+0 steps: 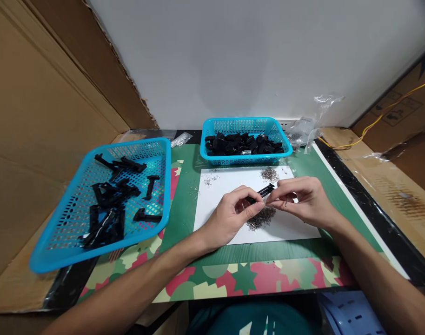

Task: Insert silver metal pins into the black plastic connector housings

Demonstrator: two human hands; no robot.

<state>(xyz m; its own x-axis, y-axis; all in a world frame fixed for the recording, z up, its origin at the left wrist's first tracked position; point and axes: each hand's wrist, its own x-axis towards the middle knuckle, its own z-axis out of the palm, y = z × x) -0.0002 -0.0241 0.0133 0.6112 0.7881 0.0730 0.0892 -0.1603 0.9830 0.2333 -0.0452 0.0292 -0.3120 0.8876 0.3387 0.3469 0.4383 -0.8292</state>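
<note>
My left hand point(235, 211) is closed around a narrow black plastic part point(266, 190), whose far end sticks out past the fingers to the upper right. Close beside it, my right hand point(299, 200) has thumb and forefinger pinched together near the part. What sits between those fingertips is too small to name; a thin metal piece point(286, 203) shows just behind them. Under the hands, a heap of small metal springs or clips point(261, 218) lies on a white sheet point(215, 223). A second heap of small metal pieces point(269, 175) is farther back.
A blue basket point(169, 186) at left holds several long black parts point(115, 190). Another blue basket point(245, 161) at the back is filled with black pieces point(243, 144). Clear plastic bags point(301, 130) lie at back right. Cardboard point(41, 116) walls the left side.
</note>
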